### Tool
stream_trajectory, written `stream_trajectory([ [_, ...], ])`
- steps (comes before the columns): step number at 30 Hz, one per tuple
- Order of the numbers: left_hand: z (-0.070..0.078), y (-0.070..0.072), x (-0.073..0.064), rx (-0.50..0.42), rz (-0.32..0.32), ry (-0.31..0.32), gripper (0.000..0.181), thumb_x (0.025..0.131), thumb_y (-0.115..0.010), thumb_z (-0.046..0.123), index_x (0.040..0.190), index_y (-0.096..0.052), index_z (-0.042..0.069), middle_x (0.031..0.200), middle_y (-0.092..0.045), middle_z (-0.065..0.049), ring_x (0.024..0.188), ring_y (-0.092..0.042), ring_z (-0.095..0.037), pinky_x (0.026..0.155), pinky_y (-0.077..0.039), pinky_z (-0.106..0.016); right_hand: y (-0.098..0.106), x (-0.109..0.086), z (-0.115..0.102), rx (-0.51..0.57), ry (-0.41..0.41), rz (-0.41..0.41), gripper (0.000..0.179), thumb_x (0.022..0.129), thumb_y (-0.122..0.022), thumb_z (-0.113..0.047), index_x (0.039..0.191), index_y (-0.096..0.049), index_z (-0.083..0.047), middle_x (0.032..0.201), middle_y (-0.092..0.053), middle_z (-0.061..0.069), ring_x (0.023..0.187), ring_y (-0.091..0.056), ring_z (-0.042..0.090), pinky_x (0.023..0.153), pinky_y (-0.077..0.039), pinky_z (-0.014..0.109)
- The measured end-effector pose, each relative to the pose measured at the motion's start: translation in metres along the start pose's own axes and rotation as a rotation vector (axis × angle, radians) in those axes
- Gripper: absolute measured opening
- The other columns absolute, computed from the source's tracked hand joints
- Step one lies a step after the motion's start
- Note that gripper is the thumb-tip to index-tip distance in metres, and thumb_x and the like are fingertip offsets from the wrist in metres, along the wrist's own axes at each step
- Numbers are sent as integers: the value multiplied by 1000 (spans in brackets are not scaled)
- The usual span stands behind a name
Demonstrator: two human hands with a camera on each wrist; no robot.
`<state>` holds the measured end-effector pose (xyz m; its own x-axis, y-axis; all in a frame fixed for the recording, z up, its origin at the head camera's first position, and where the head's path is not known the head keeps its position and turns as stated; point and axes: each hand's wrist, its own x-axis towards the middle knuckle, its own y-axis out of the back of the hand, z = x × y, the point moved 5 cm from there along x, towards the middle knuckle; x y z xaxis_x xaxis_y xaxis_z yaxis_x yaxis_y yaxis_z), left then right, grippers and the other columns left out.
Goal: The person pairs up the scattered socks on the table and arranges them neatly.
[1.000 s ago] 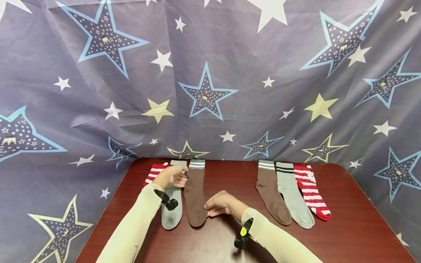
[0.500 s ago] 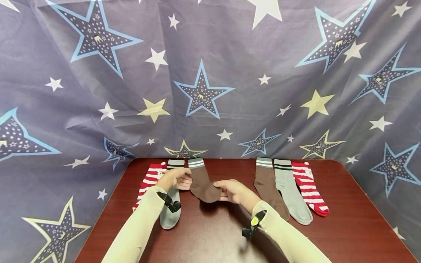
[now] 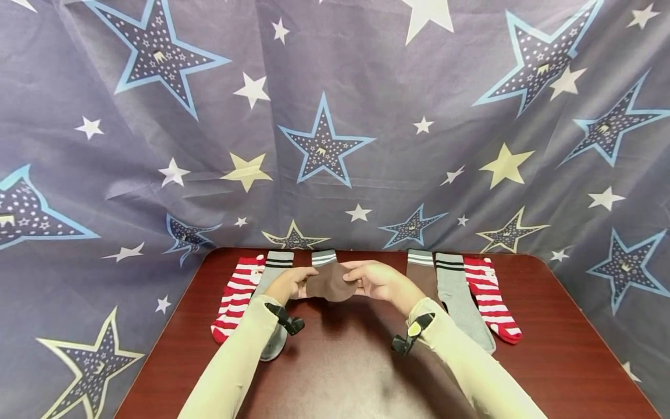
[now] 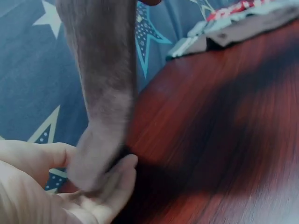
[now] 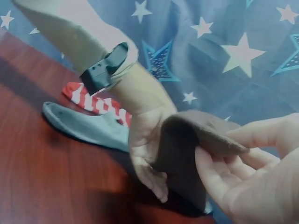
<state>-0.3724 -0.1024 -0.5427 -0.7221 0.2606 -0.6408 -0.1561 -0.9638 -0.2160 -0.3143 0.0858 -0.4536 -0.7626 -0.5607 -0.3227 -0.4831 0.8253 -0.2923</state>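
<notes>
A brown sock (image 3: 332, 282) with a grey, white-striped cuff is folded up between the two hands. My right hand (image 3: 378, 280) pinches the sock between thumb and fingers, plain in the right wrist view, where the fabric (image 5: 205, 128) bends over. On the other side my left hand (image 3: 291, 284) holds the sock's end, which sits between thumb and fingers in the left wrist view. The cuff lies toward the back edge of the table. A grey sock (image 3: 274, 347) with dark stripes lies partly under the left forearm, beside a red-and-white striped sock (image 3: 232, 302).
On the right lie another brown sock (image 3: 421, 279), a grey sock (image 3: 464, 308) and a red-and-white striped sock (image 3: 493, 305), side by side. The reddish-brown table (image 3: 335, 372) ends at a star-patterned cloth (image 3: 387, 192) behind.
The brown sock lay flat; its foot is now lifted and folded back toward the cuff by the right hand. The left hand has moved right, from beside it onto it.
</notes>
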Motion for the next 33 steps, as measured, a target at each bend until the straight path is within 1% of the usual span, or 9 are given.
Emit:
stream_trajectory([
  [4, 2, -7, 5, -105, -98, -18, 29, 105, -44, 11, 85, -63, 5, 71, -71, -1, 66, -69, -12, 67, -59, -29, 4, -7, -5, -3, 5, -47, 50, 100, -45, 5, 150, -40, 5, 94, -74, -9, 85, -70, 5, 82, -58, 24],
  [7, 5, -7, 7, -142, -76, -40, 21, 105, -47, 12, 107, -65, 2, 103, -76, -13, 98, -72, -19, 92, -58, -33, 11, -14, -3, -17, -3, -71, 50, 101, -45, 4, 151, -39, 6, 92, -72, -9, 82, -68, 4, 81, -57, 23],
  [10, 11, -2, 7, -184, -21, -90, 47, 104, -50, 12, 146, -43, -6, 158, -42, -19, 147, -42, -27, 124, -33, -37, 22, -21, 3, -24, -11, -89, 46, 101, -46, 4, 147, -45, 3, 93, -72, -8, 82, -69, 5, 81, -58, 24],
  [12, 15, 0, 6, -212, -16, -133, 65, 103, -50, 12, 159, -20, -3, 170, -10, -16, 158, -14, -30, 130, -14, -40, 30, -25, 8, -25, -7, -94, 41, 101, -47, 4, 141, -52, 1, 95, -74, -6, 84, -71, 6, 81, -58, 25],
  [14, 20, 2, 5, -241, -8, -169, 66, 103, -51, 14, 160, -20, -2, 171, -11, -14, 158, -13, -29, 130, -13, -40, 40, -28, 12, -20, -4, -100, 36, 101, -47, 5, 135, -56, -2, 98, -76, -4, 87, -72, 8, 82, -59, 26],
  [16, 24, 4, 3, -262, -2, -193, 50, 103, -53, 16, 150, -42, 1, 161, -40, -13, 151, -35, -26, 128, -24, -37, 50, -32, 15, -26, 1, -100, 35, 101, -46, 5, 133, -58, -2, 99, -76, -3, 89, -72, 8, 83, -59, 26],
  [19, 29, 7, 0, -306, 0, -217, 16, 104, -56, 19, 115, -65, 13, 117, -72, -3, 117, -63, -17, 122, -36, -35, 64, -36, 20, -31, -4, -92, 36, 102, -45, 6, 135, -57, -2, 101, -76, -3, 92, -72, 9, 84, -59, 25],
  [24, 32, 12, -7, -389, -20, -261, 17, 105, -55, 17, 92, -65, 17, 84, -71, 4, 84, -67, -11, 124, -33, -38, 83, -40, 28, -40, -14, -59, 35, 102, -45, 7, 134, -56, -1, 100, -75, -5, 92, -72, 9, 85, -58, 24],
  [33, 34, 20, -14, -348, -51, -352, 10, 105, -48, 5, 111, -53, 11, 95, -63, 4, 99, -59, -14, 127, -27, -44, 111, -43, 33, -19, -1, -74, 50, 102, -36, 13, 151, -29, 14, 109, -73, -4, 99, -69, 7, 88, -58, 21],
])
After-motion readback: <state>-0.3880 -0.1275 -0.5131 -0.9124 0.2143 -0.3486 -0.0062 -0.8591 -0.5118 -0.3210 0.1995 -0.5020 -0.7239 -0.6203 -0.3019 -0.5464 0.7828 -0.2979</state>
